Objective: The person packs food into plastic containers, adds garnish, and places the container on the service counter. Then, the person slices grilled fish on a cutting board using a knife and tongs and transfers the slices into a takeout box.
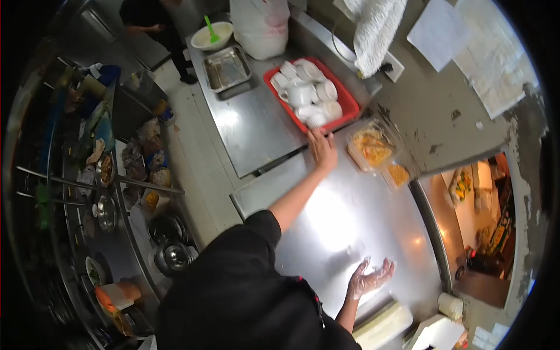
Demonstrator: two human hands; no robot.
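My left hand (pixel 324 153) reaches out to the near end of a red plastic tub (pixel 349 102), its fingers at the rim. Heaped inside the tub are several white cups (pixel 300 93), some on their sides. My right hand (pixel 368 280) wears a clear plastic glove and hovers over the steel table (pixel 297 233), fingers spread and holding nothing. A clear container of mixed food (pixel 372 146) stands by the wall near my left hand, with a smaller container of yellowish crumbs (pixel 398 175) beside it.
Beyond the tub are a steel tray (pixel 227 69), a white bowl (pixel 212 36) with a green utensil, and a full white bag (pixel 261 26). A long pale box (pixel 382 326) lies near my right forearm. Another person (pixel 154 26) stands at the back. Crowded shelves line the left.
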